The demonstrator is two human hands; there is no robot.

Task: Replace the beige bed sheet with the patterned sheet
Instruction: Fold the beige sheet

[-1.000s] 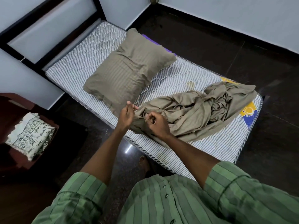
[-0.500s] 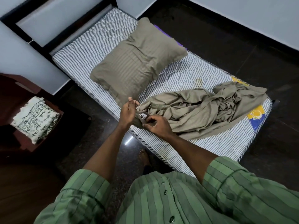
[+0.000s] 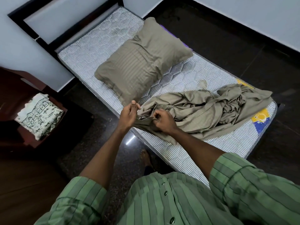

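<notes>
My left hand (image 3: 129,113) and right hand (image 3: 163,120) both pinch the beige sheet (image 3: 203,112) bunched on the mattress (image 3: 97,51), so I can find its corner and fold it away.

The beige sheet (image 3: 203,111) is lying at 3 o'clock from the white, dark-figured patterned sheet (image 3: 39,115), both showing against the blue-striped white mattress (image 3: 97,51).
</notes>
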